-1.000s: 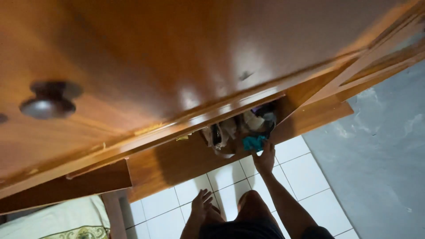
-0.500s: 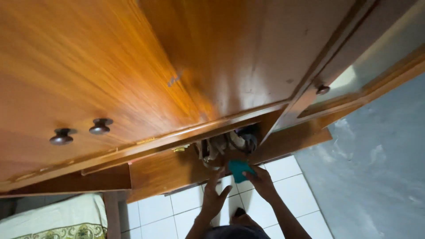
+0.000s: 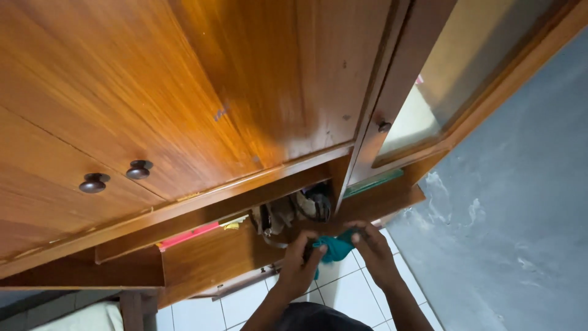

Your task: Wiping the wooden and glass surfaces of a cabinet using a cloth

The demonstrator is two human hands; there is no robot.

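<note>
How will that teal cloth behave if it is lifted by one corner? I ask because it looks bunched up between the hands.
Probably floppy: the teal cloth sags and creases between the left hand and the right hand. Likely light, since fingertips alone seem to hold it. It should drape rather than roll or tip.

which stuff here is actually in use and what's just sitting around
In hand:
left hand
right hand
teal cloth, held between both hands
open lower compartment right behind it

Lying about:
two dark knobs
bags and straps in the compartment
glass-fronted door
white floor tiles
</note>
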